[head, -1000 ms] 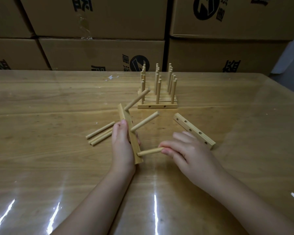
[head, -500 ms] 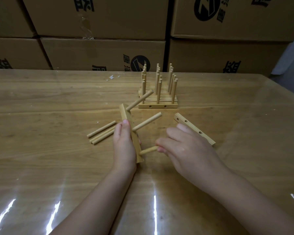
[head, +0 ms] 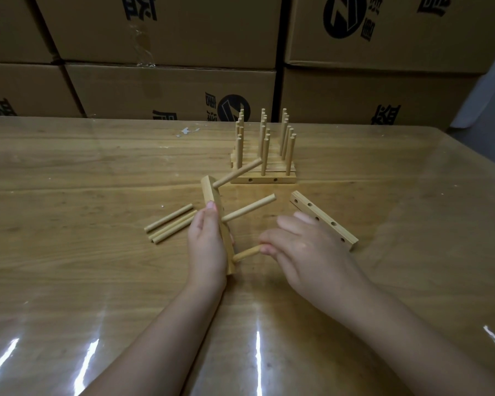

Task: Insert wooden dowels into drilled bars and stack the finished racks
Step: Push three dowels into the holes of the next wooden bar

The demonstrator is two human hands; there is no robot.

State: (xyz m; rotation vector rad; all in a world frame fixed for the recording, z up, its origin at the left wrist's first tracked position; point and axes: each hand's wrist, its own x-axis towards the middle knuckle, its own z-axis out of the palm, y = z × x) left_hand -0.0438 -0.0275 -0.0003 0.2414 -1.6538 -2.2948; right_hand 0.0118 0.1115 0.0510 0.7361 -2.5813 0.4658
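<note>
The drilled bar (head: 218, 230) is held on edge on the table (head: 69, 172) by the left hand (head: 207, 247), clamped around it. The third dowel (head: 246, 253) is pinched in the right hand (head: 303, 252) and pressed into the nearest hole; it is best kept square to the bar and twisted as it is pushed. How deep it is seated cannot quite be judged. Less dowel is exposed than a second ago, and the right hand is closer to the bar. Finished racks (head: 263, 167) are stacked behind.
</note>
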